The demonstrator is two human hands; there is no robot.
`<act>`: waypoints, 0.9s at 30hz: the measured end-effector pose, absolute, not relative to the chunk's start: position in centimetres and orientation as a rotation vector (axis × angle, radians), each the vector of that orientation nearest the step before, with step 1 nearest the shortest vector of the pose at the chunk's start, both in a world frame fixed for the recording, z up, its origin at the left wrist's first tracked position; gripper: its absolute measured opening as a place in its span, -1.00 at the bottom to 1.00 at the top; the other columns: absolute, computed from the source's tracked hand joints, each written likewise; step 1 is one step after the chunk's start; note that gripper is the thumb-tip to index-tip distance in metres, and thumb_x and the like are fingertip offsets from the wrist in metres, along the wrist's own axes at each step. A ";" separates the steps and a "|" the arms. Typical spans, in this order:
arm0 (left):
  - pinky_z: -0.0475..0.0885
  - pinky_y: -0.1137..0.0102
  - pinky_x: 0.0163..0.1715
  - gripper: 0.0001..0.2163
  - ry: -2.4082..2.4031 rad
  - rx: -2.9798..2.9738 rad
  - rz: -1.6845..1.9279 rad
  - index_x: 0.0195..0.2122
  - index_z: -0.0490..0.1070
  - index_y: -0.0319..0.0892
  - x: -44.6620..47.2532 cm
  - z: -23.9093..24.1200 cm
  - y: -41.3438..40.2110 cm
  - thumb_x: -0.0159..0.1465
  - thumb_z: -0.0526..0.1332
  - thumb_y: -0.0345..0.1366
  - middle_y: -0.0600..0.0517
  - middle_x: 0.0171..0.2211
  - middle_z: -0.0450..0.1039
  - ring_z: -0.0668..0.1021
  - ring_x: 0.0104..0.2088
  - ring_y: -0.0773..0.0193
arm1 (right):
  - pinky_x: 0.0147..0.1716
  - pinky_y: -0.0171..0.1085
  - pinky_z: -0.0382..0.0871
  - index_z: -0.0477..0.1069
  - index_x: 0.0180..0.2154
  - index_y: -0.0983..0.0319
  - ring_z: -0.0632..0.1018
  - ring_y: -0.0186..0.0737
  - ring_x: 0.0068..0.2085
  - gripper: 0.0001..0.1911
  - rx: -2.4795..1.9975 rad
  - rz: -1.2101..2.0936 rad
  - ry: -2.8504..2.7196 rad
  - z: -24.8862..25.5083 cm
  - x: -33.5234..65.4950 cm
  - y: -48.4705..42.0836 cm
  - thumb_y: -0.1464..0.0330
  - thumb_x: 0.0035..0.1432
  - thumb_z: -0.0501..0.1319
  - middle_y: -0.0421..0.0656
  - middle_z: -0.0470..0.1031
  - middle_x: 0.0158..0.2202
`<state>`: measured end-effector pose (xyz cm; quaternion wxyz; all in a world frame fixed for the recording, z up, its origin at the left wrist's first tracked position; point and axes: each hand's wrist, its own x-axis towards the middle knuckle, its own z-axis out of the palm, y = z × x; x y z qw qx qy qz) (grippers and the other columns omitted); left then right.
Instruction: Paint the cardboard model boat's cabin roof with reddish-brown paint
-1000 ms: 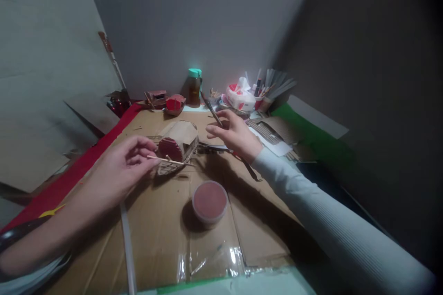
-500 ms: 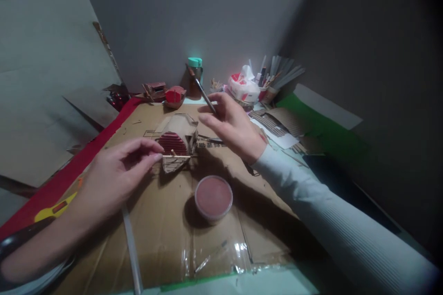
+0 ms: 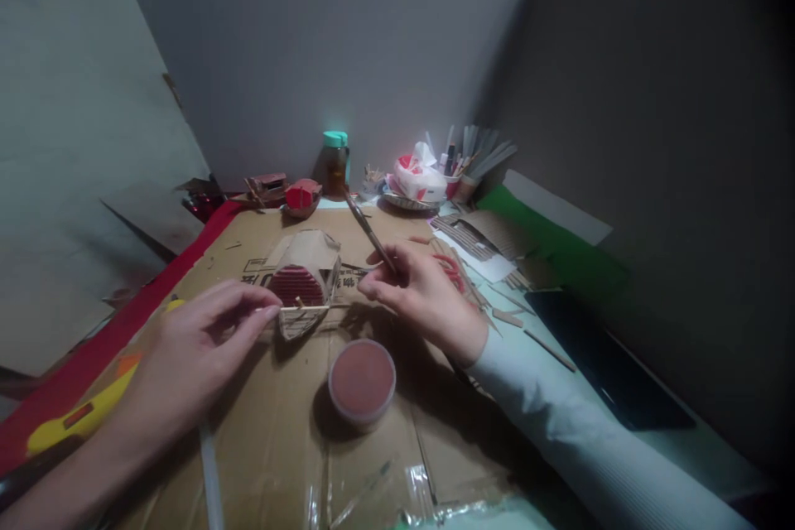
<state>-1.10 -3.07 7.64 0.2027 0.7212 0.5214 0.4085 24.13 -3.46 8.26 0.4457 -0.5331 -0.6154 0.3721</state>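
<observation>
A small cardboard model boat (image 3: 305,277) with a red ribbed front stands on a flattened cardboard sheet (image 3: 267,414). My left hand (image 3: 199,348) pinches a thin wooden stick (image 3: 304,309) and holds it against the model's front edge. My right hand (image 3: 422,298) is closed on a slim paintbrush (image 3: 368,230) whose handle points up and away, just right of the model. A round tub of reddish paint (image 3: 362,379) sits in front of both hands.
Along the back wall stand a teal-capped bottle (image 3: 335,162), small red models (image 3: 301,197), a tissue pack (image 3: 417,178) and a cup of tools (image 3: 467,161). Cardboard scraps (image 3: 481,232) lie at right on a green mat. A yellow utility knife (image 3: 80,414) lies at left.
My right hand has drawn the paintbrush back toward me, down to the model's right side. My left hand keeps the stick on the model. The camera has tilted slightly.
</observation>
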 end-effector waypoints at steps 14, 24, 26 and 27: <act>0.41 0.37 -0.30 -0.85 1.368 2.043 1.213 -0.31 0.61 0.09 -1.6 6.3 -2.8 0.25 0.36 -0.01 0.10 -0.30 0.61 0.58 -0.27 0.17 | -0.17 -0.19 0.43 0.37 -0.25 0.22 0.57 -0.19 -0.24 -0.82 -1.317 0.829 -1.598 8.9 23.2 -1.8 0.48 0.24 0.36 -0.21 0.54 -0.30; 0.40 0.40 -0.37 -0.80 1.413 2.080 1.175 -0.38 0.60 0.02 -1.5 6.5 -2.8 0.21 0.34 0.00 0.06 -0.37 0.58 0.59 -0.33 0.19 | -0.31 -0.23 0.58 0.41 0.12 0.26 0.60 -0.26 -0.30 -0.70 -1.466 0.867 -1.470 5.9 26.2 -1.7 0.27 0.45 0.27 -0.15 0.55 -0.16; 0.38 0.43 -0.41 -0.78 1.420 2.098 1.180 -0.38 0.60 0.02 -1.6 6.4 -2.8 0.21 0.33 0.02 0.08 -0.38 0.58 0.57 -0.36 0.22 | -0.28 -0.20 0.60 0.41 0.13 0.25 0.61 -0.23 -0.25 -0.68 -1.489 0.853 -1.457 5.1 26.7 -1.5 0.27 0.44 0.28 -0.13 0.55 -0.11; 0.37 0.44 -0.43 -0.78 1.421 2.108 1.184 -0.38 0.60 0.02 -1.7 6.3 -2.8 0.21 0.32 0.02 0.10 -0.39 0.58 0.56 -0.39 0.25 | -0.26 -0.19 0.61 0.41 0.13 0.25 0.62 -0.22 -0.23 -0.67 -1.497 0.844 -1.453 4.8 26.9 -1.3 0.26 0.44 0.28 -0.12 0.55 -0.09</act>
